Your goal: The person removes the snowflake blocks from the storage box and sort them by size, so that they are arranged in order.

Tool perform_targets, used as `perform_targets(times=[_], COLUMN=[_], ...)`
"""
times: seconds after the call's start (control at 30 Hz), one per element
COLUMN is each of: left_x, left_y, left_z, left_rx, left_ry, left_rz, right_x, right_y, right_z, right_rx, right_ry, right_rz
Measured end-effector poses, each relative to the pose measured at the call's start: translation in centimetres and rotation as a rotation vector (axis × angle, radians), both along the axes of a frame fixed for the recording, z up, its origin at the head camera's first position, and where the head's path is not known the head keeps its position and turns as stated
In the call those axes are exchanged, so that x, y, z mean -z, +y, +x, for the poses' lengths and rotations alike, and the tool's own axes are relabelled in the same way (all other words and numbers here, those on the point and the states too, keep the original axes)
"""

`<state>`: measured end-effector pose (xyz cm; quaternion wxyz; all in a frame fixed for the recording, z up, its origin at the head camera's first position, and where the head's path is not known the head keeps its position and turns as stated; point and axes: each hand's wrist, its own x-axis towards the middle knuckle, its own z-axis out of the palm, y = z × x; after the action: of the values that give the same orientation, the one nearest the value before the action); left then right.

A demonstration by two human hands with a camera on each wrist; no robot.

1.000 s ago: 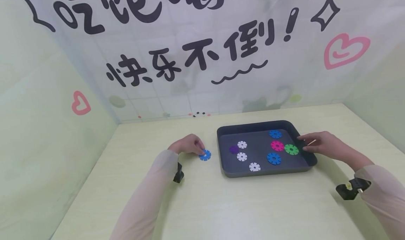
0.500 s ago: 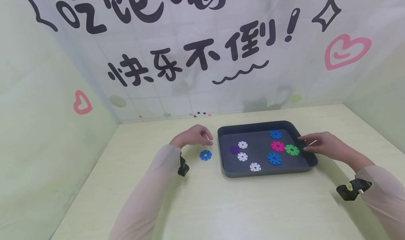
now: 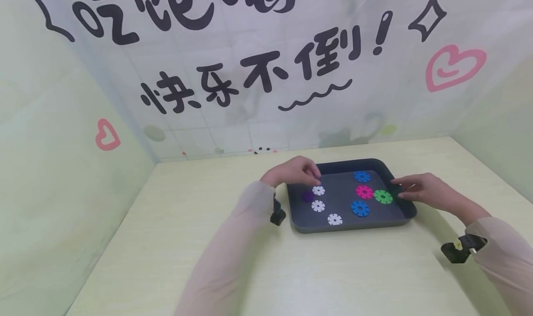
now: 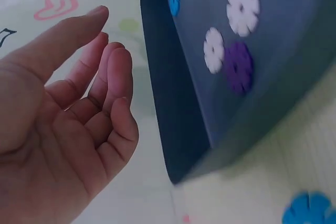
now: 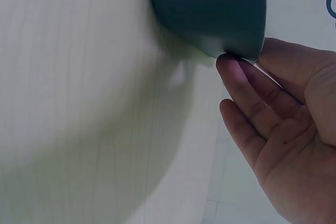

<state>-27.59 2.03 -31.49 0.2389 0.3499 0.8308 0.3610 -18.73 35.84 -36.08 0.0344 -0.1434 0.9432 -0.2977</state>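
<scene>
Apparently the work is standing part done: a loose blue disc (image 4: 308,211) is lying on the tabletop (image 3: 333,269), between the tray (image 3: 354,226) and the tabletop's left edge. Eight pieces are sitting in the tray, near the tabletop's far edge: three white discs (image 3: 318,206), a purple disc (image 3: 308,196), a pink disc (image 3: 364,192), a green disc (image 3: 383,196) and two other blue discs (image 3: 360,208). I'm reckoning it unfinished, with one out and eight in. My left hand (image 3: 293,171) is hovering toward the far edge, its grip loosely spread, holding nothing; my right hand (image 3: 426,191) is pinching the tray's wall facing the tabletop's right edge.
</scene>
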Motion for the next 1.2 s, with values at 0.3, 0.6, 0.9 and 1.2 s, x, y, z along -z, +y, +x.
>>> perform_targets(times=[0.3,0.6,0.9,1.2], left_x=[0.2,2.4,3.0,3.3], left_y=[5.6,10.3,12.1,13.1], left_z=[0.9,0.9,1.9,2.0], left_rx=[0.053,0.158,0.103,0.093], left_ry=[0.008,0.073,0.105,0.083], left_rz=[-0.032,-0.18,-0.383,-0.474], right_x=[0.0,-0.1,-0.2,-0.4], right_y=[0.0,0.0,0.0,0.0], right_z=[0.1,0.3,0.1,0.4], right_rx=[0.003,0.01,0.001,0.005], right_ry=[0.004,0.002,0.015,0.001], right_rz=[-0.006,-0.033,-0.028,-0.033])
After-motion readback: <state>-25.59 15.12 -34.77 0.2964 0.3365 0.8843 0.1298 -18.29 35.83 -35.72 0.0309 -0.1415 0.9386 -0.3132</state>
